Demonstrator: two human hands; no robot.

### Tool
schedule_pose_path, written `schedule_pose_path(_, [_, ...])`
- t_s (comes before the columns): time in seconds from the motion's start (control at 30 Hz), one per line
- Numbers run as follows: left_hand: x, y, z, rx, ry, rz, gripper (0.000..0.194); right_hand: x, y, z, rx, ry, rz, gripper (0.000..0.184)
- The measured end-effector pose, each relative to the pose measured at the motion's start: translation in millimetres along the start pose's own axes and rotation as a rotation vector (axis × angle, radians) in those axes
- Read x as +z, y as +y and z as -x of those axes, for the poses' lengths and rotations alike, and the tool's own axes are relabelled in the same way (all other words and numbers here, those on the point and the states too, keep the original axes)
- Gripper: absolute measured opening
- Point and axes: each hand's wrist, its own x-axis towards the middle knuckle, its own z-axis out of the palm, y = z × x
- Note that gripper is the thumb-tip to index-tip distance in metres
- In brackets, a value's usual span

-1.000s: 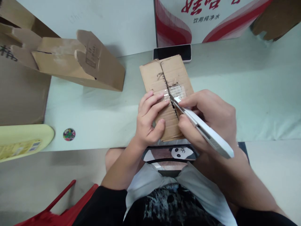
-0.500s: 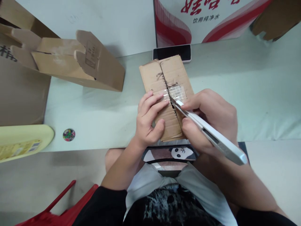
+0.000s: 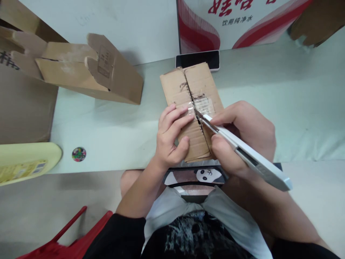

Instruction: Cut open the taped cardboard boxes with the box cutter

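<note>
A small brown cardboard box point(image 3: 188, 90) lies flat on the pale table, its top seam torn and part covered with clear tape. My left hand point(image 3: 169, 138) grips the box's near left side, fingers curled over the top and thumb pressing the front part. My right hand point(image 3: 242, 135) is closed round a white utility knife point(image 3: 242, 151). The knife's blade tip rests on the taped seam in the middle of the box, right beside my left fingertips.
A phone point(image 3: 198, 59) lies just behind the box. An opened cardboard carton point(image 3: 88, 75) stands at the left, a red-and-white printed carton point(image 3: 229, 21) at the back. A yellow item point(image 3: 27, 162) and a round sticker point(image 3: 79, 154) sit near the left edge. A red chair point(image 3: 70, 237) is below.
My right hand has tilted and slid slightly right, swinging the knife's handle end outward and down. The blade tip stays on the seam. My left hand holds still.
</note>
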Motion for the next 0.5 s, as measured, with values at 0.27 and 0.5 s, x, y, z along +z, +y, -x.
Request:
schedule_pose_path(0.27, [0.2,0.2,1.5,-0.017,0.001,0.019,0.046,2.4,2.6,-0.1,-0.024,0.037,-0.010,0.010])
schedule_pose_path(0.5, [0.4,0.0,0.8,-0.017,0.000,-0.002,0.048,-0.9,4.5,1.0,-0.096,0.063,-0.065,0.012])
